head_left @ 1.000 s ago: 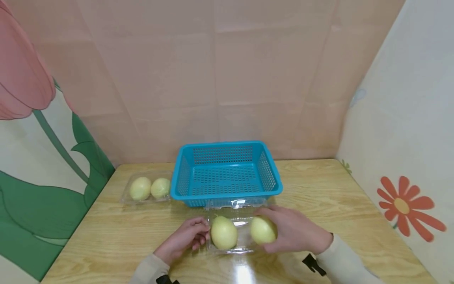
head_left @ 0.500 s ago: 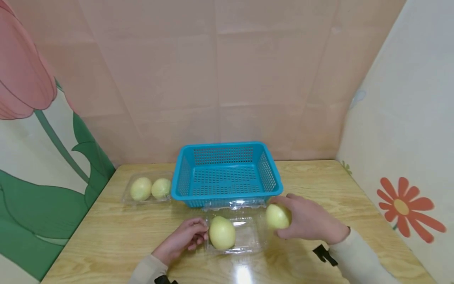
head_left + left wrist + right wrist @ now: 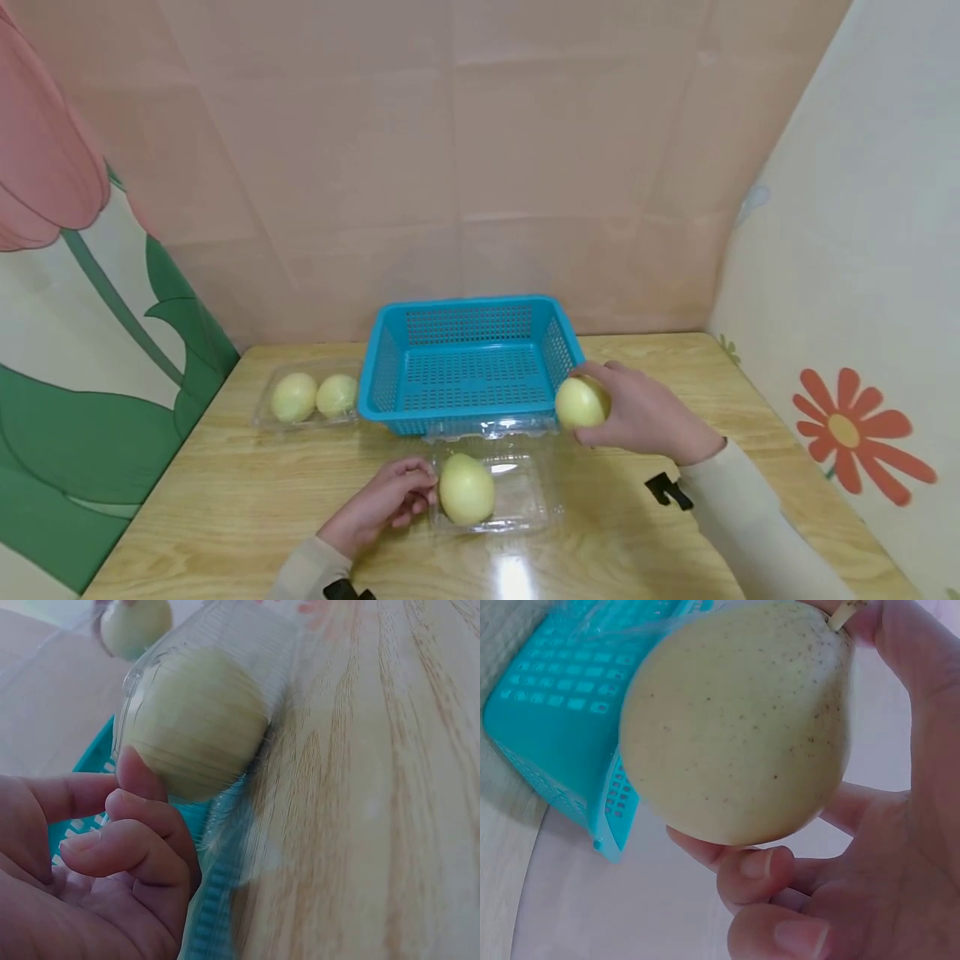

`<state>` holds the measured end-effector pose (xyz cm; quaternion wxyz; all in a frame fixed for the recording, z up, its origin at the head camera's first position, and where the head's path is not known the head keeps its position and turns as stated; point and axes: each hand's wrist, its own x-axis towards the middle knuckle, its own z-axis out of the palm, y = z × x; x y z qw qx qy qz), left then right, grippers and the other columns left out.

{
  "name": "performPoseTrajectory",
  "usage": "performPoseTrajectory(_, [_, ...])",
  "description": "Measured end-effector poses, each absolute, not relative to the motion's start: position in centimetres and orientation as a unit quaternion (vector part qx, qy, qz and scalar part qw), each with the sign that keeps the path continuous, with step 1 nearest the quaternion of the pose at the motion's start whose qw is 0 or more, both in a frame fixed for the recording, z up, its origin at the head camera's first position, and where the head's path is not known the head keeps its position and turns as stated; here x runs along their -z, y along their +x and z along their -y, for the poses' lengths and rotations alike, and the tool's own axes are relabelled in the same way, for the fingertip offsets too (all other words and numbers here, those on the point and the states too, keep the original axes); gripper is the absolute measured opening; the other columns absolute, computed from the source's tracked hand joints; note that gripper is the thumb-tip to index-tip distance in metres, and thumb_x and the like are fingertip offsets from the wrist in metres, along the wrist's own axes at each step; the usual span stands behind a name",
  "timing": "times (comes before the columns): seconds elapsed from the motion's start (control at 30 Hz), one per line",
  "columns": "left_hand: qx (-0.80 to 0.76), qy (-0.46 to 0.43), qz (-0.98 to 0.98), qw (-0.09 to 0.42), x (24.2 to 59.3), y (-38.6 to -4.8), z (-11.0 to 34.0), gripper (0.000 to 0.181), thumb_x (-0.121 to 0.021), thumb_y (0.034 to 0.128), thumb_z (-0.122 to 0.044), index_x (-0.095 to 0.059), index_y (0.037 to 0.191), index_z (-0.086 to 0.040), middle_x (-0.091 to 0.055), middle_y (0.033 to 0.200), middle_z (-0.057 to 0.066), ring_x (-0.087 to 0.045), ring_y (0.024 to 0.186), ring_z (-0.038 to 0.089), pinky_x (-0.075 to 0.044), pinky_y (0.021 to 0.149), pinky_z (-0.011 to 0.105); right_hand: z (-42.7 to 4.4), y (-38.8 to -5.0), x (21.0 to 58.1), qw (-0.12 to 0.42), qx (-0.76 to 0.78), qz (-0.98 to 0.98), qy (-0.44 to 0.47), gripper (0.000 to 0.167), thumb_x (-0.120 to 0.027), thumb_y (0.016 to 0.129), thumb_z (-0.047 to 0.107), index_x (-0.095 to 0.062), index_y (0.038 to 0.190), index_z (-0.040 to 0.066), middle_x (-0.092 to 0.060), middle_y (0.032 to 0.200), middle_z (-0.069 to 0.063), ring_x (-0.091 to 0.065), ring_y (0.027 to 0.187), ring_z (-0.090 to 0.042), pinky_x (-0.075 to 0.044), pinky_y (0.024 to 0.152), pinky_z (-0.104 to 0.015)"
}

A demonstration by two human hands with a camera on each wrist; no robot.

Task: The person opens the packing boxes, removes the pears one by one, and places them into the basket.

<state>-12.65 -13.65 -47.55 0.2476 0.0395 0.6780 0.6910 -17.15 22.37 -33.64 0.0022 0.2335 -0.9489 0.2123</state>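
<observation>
The right hand [image 3: 648, 415] grips a pale yellow pear [image 3: 581, 402] beside the front right corner of the blue basket [image 3: 472, 414]; in the right wrist view the speckled pear [image 3: 735, 727] sits between thumb and fingers, stem at the top. A clear plastic container [image 3: 525, 492] stands open in front of the basket, one pear [image 3: 467, 490] in its left half. At the container's left edge, the left hand [image 3: 382, 504] pinches the plastic between thumb and finger, the other fingers curled, as the left wrist view shows of this hand [image 3: 112, 862].
Left of the basket lies another clear container [image 3: 262, 412] with two pears [image 3: 294, 397] in it. The basket holds nothing. A pink cloth backdrop [image 3: 457, 167] rises behind the wooden table [image 3: 285, 475], with printed panels at both sides.
The right hand has lifted its pear out of the clear container's right half, moved it right, then up and away toward the basket's corner. The left hand has stayed at the container's left edge.
</observation>
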Motion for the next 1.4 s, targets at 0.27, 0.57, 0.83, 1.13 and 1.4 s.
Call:
performPoseTrajectory(0.27, [-0.686, 0.039, -0.682, 0.250, 47.6, -12.8, 13.8, 0.011, -0.059, 0.0950, -0.017, -0.058, 0.094, -0.006, -0.062, 0.075, 0.000, -0.044, 0.055, 0.005, -0.029, 0.041, 0.015, -21.4, -20.1, 33.6, 0.024, -0.203, 0.950, 0.235, 0.072, -0.082, 0.073, 0.049, -0.059, 0.132, 0.015, -0.064, 0.097, -0.005, -0.057, 0.078, -0.018, -0.046, 0.057, -0.030])
performPoseTrajectory(0.57, [-0.688, 0.041, -0.679, 0.253, 47.5, -12.8, 13.7, 0.010, -0.059, 0.0950, -0.015, -0.058, 0.092, -0.006, -0.062, 0.075, 0.000, -0.043, 0.054, 0.006, -0.029, 0.041, 0.016, -20.5, -23.3, 33.4, 0.008, -0.202, 0.950, 0.240, 0.073, -0.081, 0.073, 0.048, -0.057, 0.133, 0.014, -0.067, 0.103, -0.003, -0.059, 0.077, -0.017, -0.048, 0.058, -0.031])
performPoseTrajectory(0.83, [-0.688, 0.038, -0.677, 0.256, 47.4, -12.8, 13.8, 0.009, -0.060, 0.0939, -0.015, -0.057, 0.092, -0.007, -0.062, 0.074, -0.001, -0.043, 0.054, 0.005, -0.029, 0.041, 0.016, -19.3, -26.1, 33.1, -0.017, -0.194, 0.950, 0.245, 0.070, -0.082, 0.074, 0.048, -0.057, 0.132, 0.018, -0.066, 0.103, -0.004, -0.060, 0.078, -0.020, -0.050, 0.060, -0.032])
performPoseTrajectory(1.13, [-0.685, 0.040, -0.682, 0.253, 47.3, -12.7, 14.1, 0.011, -0.061, 0.0940, -0.017, -0.057, 0.094, -0.006, -0.062, 0.074, -0.001, -0.044, 0.055, 0.006, -0.029, 0.042, 0.016, -17.6, -29.5, 32.9, -0.078, -0.238, 0.945, 0.210, 0.072, -0.080, 0.079, 0.045, -0.052, 0.138, 0.014, -0.065, 0.115, -0.011, -0.061, 0.089, -0.024, -0.051, 0.071, -0.037])
performPoseTrajectory(1.4, [-0.675, 0.055, -0.686, 0.265, 47.3, -12.7, 14.4, 0.011, -0.060, 0.0957, -0.016, -0.057, 0.096, -0.006, -0.063, 0.076, 0.000, -0.043, 0.056, 0.006, -0.030, 0.042, 0.016, -16.2, -31.8, 33.7, -0.104, -0.224, 0.951, 0.187, 0.073, -0.078, 0.080, 0.046, -0.053, 0.139, 0.011, -0.061, 0.128, -0.011, -0.059, 0.102, -0.027, -0.050, 0.083, -0.044])
